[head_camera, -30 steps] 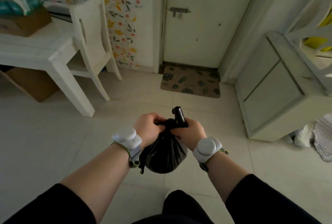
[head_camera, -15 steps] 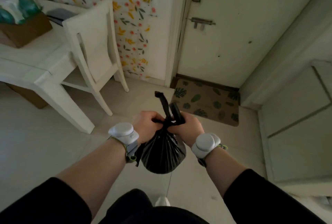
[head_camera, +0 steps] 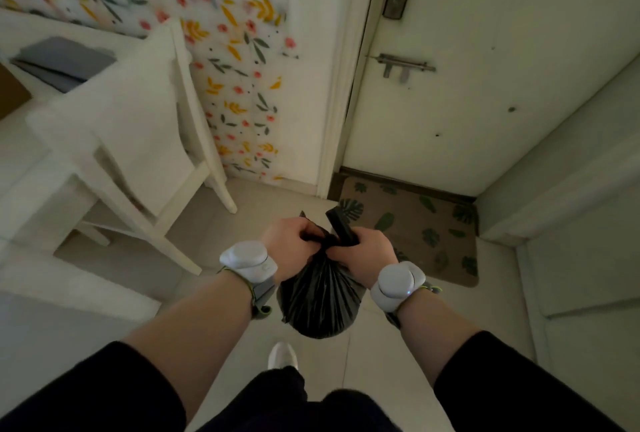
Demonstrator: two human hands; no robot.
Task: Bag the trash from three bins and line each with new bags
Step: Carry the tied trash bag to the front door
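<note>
Compared with a second ago, the door (head_camera: 485, 85) and doormat (head_camera: 415, 227) are seen much closer – the bag's been carried forward. The black trash bag (head_camera: 320, 296) is held off the floor between both wrists, its neck bunched. The left hand (head_camera: 289, 246) is curled round one tie end, the right hand (head_camera: 370, 251) is clamped on the other – the knot is pinched between them. A white chair (head_camera: 138, 141) is seen to the left.

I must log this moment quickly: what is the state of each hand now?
Left hand: closed, grips the gathered neck of the black trash bag.
Right hand: closed, grips the same neck.
</note>
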